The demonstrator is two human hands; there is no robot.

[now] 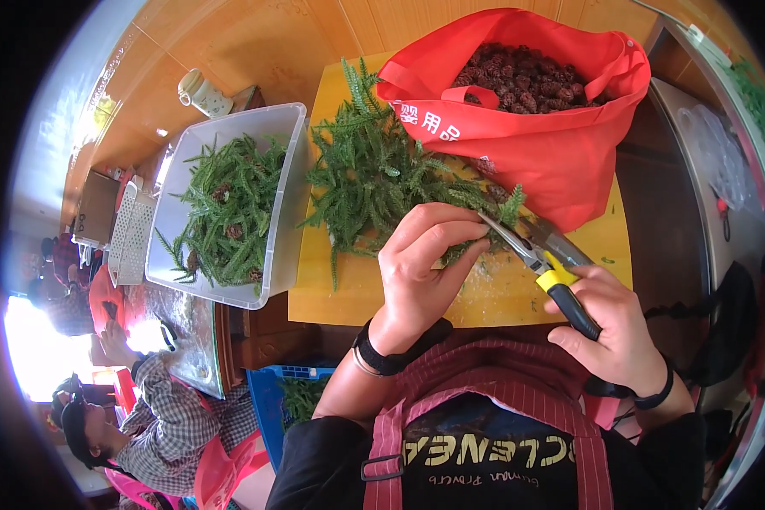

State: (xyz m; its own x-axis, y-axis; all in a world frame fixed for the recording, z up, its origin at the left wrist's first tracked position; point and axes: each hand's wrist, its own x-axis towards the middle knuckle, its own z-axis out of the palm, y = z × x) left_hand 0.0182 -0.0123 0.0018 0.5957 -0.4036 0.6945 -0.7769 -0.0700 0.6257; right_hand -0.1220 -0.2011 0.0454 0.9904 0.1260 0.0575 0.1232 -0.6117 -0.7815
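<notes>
My left hand (421,268) pinches a green conifer sprig (476,248) against the yellow board (493,297). In my right hand (616,327) I grip the black and yellow handles of a pair of pliers (546,263). Their metal jaws are closed around the sprig's stem just right of my left fingertips. A heap of green sprigs (374,174) lies on the board behind my left hand. A red bag (535,136) full of brown cones (523,81) stands at the board's far right, close behind the pliers.
A clear plastic bin (285,212) with green sprigs and a few cones stands left of the board. A blue crate (268,399) sits below the board's near edge. A person in a checked shirt (170,425) sits at lower left. A metal surface (705,136) lies to the right.
</notes>
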